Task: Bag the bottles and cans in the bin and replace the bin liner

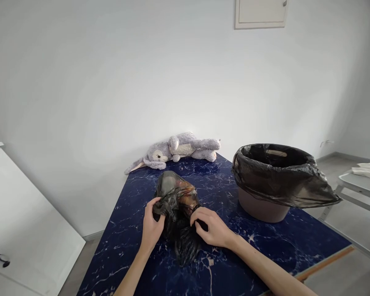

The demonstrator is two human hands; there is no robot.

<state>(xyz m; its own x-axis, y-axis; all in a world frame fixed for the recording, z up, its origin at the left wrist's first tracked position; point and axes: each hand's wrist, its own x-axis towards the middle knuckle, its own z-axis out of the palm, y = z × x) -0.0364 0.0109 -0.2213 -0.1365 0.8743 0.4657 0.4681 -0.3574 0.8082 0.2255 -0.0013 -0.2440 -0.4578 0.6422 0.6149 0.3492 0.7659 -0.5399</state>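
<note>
A thin black plastic bag (186,242) lies on the blue marbled table, with bulky contents showing faintly through it, one part pale and another orange-brown. My left hand (152,224) grips the bag's left side, thumb and fingers closed on the film. On the right side, my right hand (211,226) pinches the gathered plastic. The bag's loose end trails toward me between my wrists. What exactly is inside cannot be made out.
A brownish bin (262,207) lined with a black bag (265,181) stands on the table (222,267) at right. A grey plush rabbit (181,149) lies along the wall. A white cabinet (27,222) is at left, a grey rack (360,183) with white items at far right.
</note>
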